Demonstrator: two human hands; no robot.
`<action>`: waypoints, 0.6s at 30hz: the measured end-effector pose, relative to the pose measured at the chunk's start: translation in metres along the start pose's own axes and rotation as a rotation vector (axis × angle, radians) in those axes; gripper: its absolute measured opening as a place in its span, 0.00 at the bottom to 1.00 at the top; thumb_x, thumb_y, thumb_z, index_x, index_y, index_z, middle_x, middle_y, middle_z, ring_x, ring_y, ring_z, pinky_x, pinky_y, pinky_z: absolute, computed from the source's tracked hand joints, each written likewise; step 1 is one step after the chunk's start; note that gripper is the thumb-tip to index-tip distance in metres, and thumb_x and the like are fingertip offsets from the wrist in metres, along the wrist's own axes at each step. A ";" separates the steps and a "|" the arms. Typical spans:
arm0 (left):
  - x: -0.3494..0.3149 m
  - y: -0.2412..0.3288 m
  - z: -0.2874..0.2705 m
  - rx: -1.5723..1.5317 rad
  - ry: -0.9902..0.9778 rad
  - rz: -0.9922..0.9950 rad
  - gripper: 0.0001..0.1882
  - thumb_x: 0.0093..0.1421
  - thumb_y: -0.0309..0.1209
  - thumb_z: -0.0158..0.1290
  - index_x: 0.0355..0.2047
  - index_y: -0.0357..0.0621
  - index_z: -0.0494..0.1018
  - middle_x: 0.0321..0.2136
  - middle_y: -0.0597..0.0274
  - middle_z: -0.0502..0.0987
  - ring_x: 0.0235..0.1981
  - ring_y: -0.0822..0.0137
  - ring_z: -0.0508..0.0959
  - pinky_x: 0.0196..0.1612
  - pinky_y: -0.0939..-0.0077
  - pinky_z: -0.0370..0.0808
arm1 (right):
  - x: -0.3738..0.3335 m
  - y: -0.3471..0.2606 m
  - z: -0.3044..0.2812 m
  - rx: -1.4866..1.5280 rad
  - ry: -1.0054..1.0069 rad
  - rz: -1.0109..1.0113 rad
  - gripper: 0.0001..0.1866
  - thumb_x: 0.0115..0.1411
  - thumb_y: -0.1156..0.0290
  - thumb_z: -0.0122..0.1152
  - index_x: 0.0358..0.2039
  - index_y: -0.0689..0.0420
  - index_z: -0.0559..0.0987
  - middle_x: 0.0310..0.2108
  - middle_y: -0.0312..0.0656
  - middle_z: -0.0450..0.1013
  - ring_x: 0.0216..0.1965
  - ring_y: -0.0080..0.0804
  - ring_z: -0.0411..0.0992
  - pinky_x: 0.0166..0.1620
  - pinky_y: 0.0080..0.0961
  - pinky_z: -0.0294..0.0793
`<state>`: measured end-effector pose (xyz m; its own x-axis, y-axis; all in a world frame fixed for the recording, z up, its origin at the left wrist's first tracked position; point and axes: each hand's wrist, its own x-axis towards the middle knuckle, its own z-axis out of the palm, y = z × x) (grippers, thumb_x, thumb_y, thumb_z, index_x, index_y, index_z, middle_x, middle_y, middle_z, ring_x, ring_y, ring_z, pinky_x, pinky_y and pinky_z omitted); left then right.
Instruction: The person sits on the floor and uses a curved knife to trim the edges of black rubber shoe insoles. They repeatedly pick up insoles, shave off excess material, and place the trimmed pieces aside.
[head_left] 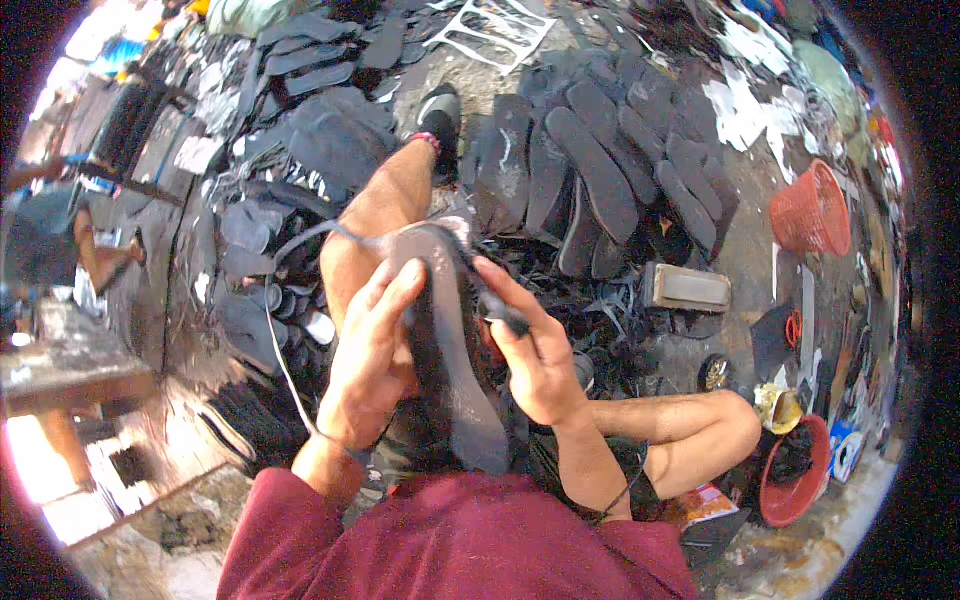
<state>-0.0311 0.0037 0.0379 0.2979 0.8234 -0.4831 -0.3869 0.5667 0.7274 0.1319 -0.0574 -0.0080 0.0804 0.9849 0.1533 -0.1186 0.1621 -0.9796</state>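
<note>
Sole (455,350): long and dark, with a dull sheen, it's right in front of the seated person, between both hands; I read the clock from it, twelve straight ahead of the sitter. Its far end points toward half past eleven, its near end toward half past five, by the maroon shirt (450,540).
Left hand (365,360): at nine, gripping the sole's edge, thumb laid along it.
Right hand (540,365): at three, thumb and forefinger narrowed on a small dark piece (506,312) against the sole's right side; tool or strip, I can't tell.
Grey strip (310,236): arching out toward ten from near the sole's far end; I can't see whether they join.
Pale cord (287,370): at nine, running down to the left wrist.
Shoe (441,115): at twelve, on the sitter's outstretched foot.
Pile of soles (595,150): at one, dark ones heaped over each other.
Other soles (315,75): at eleven, stacked loosely.
White cut-out sheet (465,45): far off at twelve.
Pale-topped box (690,290): between two and three.
Red basket (810,212): past it, tipped over.
Red tub (822,465): near four, beyond the bent knee (720,420).
Bench (75,385): wooden, at nine.
Another person (100,255): farther off, between nine and ten, a bare leg showing.
</note>
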 end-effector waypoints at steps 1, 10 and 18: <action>-0.004 0.007 0.011 0.059 -0.021 0.013 0.23 0.66 0.37 0.56 0.58 0.42 0.69 0.48 0.61 0.78 0.46 0.66 0.79 0.49 0.70 0.77 | -0.004 0.000 -0.003 0.305 -0.104 0.087 0.29 0.71 0.69 0.49 0.70 0.52 0.59 0.39 0.35 0.72 0.38 0.24 0.69 0.46 0.24 0.70; -0.033 0.011 -0.039 0.067 -0.033 -0.143 0.21 0.65 0.39 0.58 0.54 0.43 0.72 0.44 0.66 0.81 0.42 0.73 0.80 0.48 0.75 0.77 | -0.137 0.063 -0.023 -0.461 0.101 0.006 0.37 0.68 0.64 0.56 0.72 0.55 0.51 0.33 0.43 0.74 0.31 0.37 0.71 0.38 0.34 0.72; -0.018 0.001 -0.046 0.075 -0.028 -0.173 0.19 0.63 0.36 0.62 0.50 0.42 0.73 0.40 0.64 0.82 0.36 0.72 0.81 0.42 0.72 0.80 | -0.143 0.052 -0.022 -0.707 0.148 0.011 0.17 0.65 0.66 0.58 0.53 0.55 0.79 0.32 0.46 0.73 0.32 0.44 0.72 0.35 0.37 0.72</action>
<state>-0.0765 -0.0094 0.0247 0.3787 0.7120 -0.5913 -0.2615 0.6952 0.6696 0.1362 -0.1917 -0.0833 0.2223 0.9595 0.1729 0.5443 0.0250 -0.8385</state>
